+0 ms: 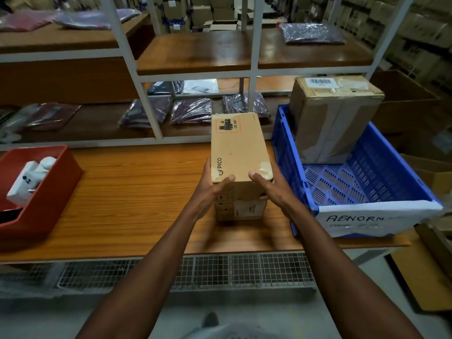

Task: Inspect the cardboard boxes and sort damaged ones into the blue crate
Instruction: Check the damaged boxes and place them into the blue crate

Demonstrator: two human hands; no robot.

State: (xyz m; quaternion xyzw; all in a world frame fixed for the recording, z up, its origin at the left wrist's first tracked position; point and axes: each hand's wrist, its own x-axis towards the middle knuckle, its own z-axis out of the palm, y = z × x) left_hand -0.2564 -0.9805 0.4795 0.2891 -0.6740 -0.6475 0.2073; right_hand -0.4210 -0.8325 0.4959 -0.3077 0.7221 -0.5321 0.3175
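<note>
Inspection step, by the look of it: a small cardboard box [238, 152] marked PICO is held upright on the wooden table [127, 192], just left of the blue crate [362, 182]. Whether its bottom touches the table or hangs just above, I can't tell.

Left hand [210, 192] grips the near left edge, thumb over the top face, fingers round the side. Right hand [271, 189] grips the near right corner, thumb on top. Both forearms reach straight forward, wrists roughly level.

The near right top corner shows a pale scuffed patch under the right thumb, likely wear or a dent. If that counts as damage, the next move is a short lift right over the crate wall, setting it on the free floor in front of the big taped box [335, 118] already inside. Crate's front label reads "ABNORM…". Otherwise, rotate to check the other faces.
</note>
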